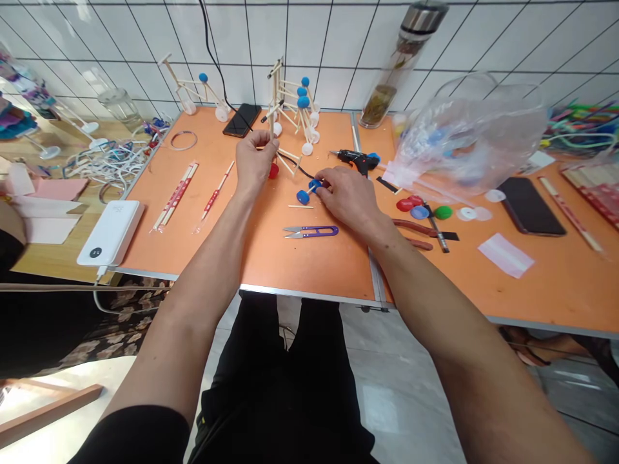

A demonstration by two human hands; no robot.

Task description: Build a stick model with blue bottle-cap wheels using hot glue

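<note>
My left hand (254, 161) grips an upright wooden stick (271, 122) above the orange tabletop (271, 258), with a red bottle cap (273, 171) just beside it. My right hand (345, 200) pinches a short axle with blue bottle caps (304, 196) at its ends. A black cable (294, 162) runs between my hands. Close behind stands a stick model with blue balls and white caps (294, 106). A black hot glue gun (358, 160) lies just beyond my right hand, and purple-handled thread snips (309, 232) lie below it.
A second stick model (193, 87) and a black phone (240, 120) stand at the back. Wrapped chopsticks (175, 196) lie left. A plastic bag (471, 135), loose bottle caps (411, 206), red-handled pliers (416, 227) and another phone (530, 206) lie right.
</note>
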